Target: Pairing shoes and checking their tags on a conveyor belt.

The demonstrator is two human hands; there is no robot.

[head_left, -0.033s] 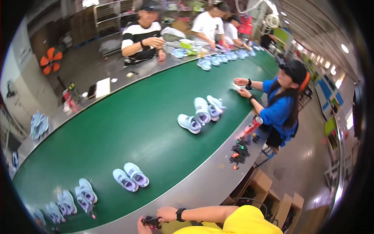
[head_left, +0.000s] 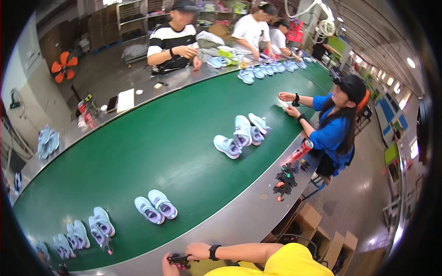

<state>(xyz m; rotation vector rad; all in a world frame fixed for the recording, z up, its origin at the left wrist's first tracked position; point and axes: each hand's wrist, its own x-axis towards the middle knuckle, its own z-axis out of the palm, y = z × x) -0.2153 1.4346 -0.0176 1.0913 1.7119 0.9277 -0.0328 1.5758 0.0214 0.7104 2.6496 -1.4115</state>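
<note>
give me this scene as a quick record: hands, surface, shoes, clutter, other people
hands: left hand and right hand together hold a small black piece
right wrist: black band
surface: long green work surface with grey metal edging
shoes: pale blue pair side by side; cluster farther up; more shoes in a line at lower left
clutter: red can and pile of small black pieces on the edging
people: co-worker in a blue top at right, others across
</note>
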